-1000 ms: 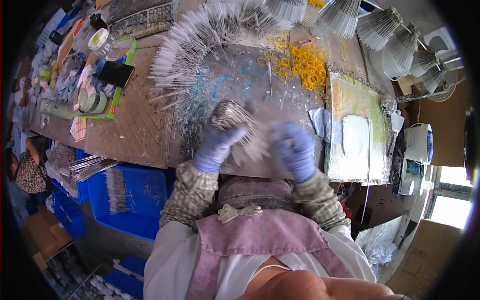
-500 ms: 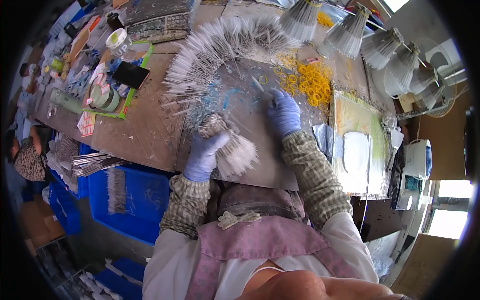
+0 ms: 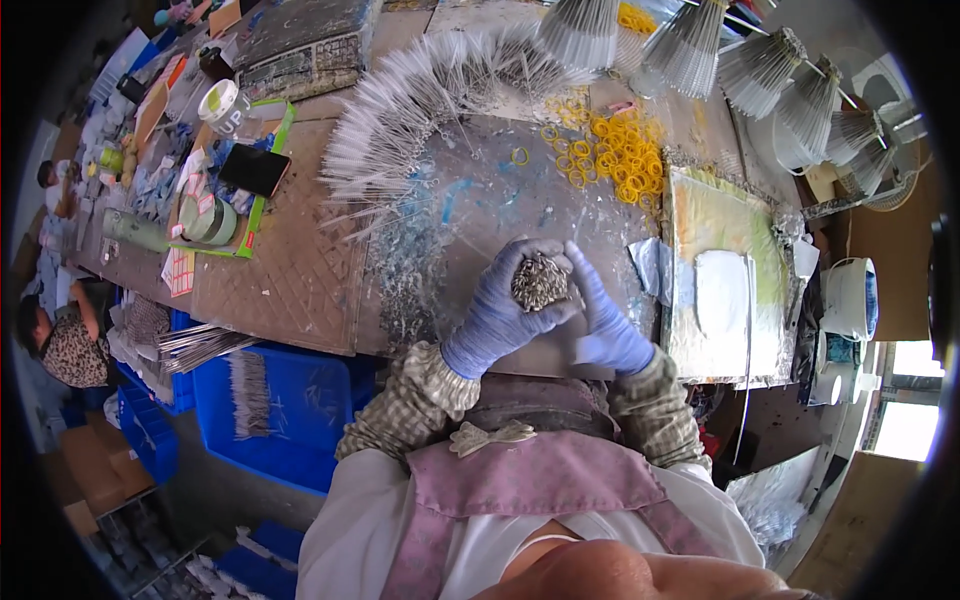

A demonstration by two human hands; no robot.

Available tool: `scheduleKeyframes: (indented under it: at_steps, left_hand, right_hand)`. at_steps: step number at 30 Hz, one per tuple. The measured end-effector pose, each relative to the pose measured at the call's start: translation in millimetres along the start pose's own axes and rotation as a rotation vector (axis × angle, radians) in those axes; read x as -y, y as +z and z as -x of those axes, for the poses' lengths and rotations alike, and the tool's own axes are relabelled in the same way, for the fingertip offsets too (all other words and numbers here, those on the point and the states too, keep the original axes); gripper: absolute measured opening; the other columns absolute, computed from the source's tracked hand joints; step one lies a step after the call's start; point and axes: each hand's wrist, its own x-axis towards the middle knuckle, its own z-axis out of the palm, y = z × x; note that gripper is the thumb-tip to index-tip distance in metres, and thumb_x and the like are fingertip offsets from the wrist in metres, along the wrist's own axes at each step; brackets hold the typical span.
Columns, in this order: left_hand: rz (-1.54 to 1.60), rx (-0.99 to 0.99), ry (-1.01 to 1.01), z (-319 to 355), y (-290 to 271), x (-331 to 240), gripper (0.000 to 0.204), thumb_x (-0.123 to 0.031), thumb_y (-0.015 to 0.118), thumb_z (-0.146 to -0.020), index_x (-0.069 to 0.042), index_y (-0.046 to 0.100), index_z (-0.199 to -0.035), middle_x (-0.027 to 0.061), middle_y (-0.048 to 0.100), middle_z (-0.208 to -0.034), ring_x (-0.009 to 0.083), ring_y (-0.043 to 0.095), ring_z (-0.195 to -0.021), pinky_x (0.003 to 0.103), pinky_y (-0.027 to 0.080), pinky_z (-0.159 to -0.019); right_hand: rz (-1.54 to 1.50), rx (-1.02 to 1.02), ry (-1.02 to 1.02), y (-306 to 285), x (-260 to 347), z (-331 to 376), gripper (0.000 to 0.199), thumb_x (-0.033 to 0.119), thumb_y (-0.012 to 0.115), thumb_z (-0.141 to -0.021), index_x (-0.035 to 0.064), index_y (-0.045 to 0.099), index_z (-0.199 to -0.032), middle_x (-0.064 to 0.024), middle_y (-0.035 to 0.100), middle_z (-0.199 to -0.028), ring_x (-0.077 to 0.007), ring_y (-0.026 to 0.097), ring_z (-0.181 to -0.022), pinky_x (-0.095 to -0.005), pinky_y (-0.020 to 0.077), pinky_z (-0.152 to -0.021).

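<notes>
In the head view, both hands, in blue gloves, meet just below the middle of the picture and close together around a tight bundle of thin metal rods (image 3: pixel 540 281), seen end-on so that the tips form a silvery cluster. The left hand (image 3: pixel 497 318) cups the bundle from seven o'clock, with fingers wrapped up its side, while the right hand (image 3: pixel 603 322) presses in from four o'clock; squeezing from both sides seems meant to keep the rods gathered and their ends level. The bundle is held just above the paint-spattered grey surface (image 3: pixel 470 215), near its front edge. At twelve o'clock from the hands, a fan of loose white rods (image 3: pixel 420 110) spreads in an arc across the surface, laid within easy reach. A heap of yellow rubber bands (image 3: pixel 620 150) lies at one o'clock, also close by, perhaps for binding bundles. Finished-looking bunches of rods (image 3: pixel 690 45) stand along the far rim at one o'clock. At eight o'clock, below the surface, a blue plastic crate (image 3: pixel 300 420) holds more rods. Another person (image 3: pixel 60 340) sits at the far left edge, at nine o'clock.
</notes>
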Motion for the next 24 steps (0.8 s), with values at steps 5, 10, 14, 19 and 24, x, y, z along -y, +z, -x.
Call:
scheduleKeyframes:
  at_steps: [5,10,14,19,24]
  left_hand:
    - [-0.313,0.039,0.286,-3,12,-10,0.068,-0.034,0.089,-0.069,-0.008,0.054,-0.121,0.0111,0.064,-0.113,0.0292,0.062,-0.11,0.047,0.042,-0.107]
    - [-0.473,0.393,0.207,-1,-13,9,0.095,-0.042,0.091,-0.064,-0.006,0.043,-0.138,0.0151,0.049,-0.139,0.0363,0.046,-0.133,0.044,0.032,-0.116]
    - [-0.249,0.34,0.103,3,-14,17,0.094,-0.039,0.09,-0.067,-0.005,0.043,-0.141,0.0159,0.047,-0.143,0.0356,0.044,-0.135,0.041,0.034,-0.115]
    - [-0.44,0.3,0.297,10,-8,17,0.09,-0.033,0.089,-0.07,-0.005,0.043,-0.142,0.0142,0.048,-0.142,0.0288,0.045,-0.134,0.04,0.036,-0.113]
    - [-0.181,0.367,-0.042,18,3,29,0.109,-0.038,0.089,-0.07,-0.005,0.025,-0.152,0.0147,0.037,-0.151,0.0282,0.036,-0.141,0.039,0.032,-0.117]
  right_hand:
    - [0.703,-0.375,-0.07,11,-17,21,0.085,0.03,0.08,-0.079,-0.0006,0.033,-0.144,-0.0225,0.044,-0.144,-0.0412,0.045,-0.132,-0.0462,0.0359,-0.112]
    - [0.755,-0.16,-0.086,-6,-26,33,0.091,0.039,0.083,-0.074,-0.0042,0.037,-0.14,-0.0281,0.048,-0.137,-0.0455,0.047,-0.129,-0.0486,0.0377,-0.11]
    - [0.693,-0.265,-0.219,-4,-23,34,0.092,0.04,0.083,-0.075,-0.0025,0.036,-0.142,-0.0271,0.047,-0.139,-0.0451,0.047,-0.129,-0.0473,0.0375,-0.11]
    - [0.672,-0.269,-0.305,-4,-36,39,0.093,0.033,0.084,-0.074,-0.002,0.033,-0.143,-0.0252,0.048,-0.139,-0.0427,0.049,-0.128,-0.0474,0.0375,-0.111]
    - [0.522,-0.399,-0.238,15,-26,32,0.099,0.033,0.089,-0.068,-0.0014,0.034,-0.142,-0.0219,0.052,-0.134,-0.0391,0.052,-0.125,-0.047,0.0395,-0.109]
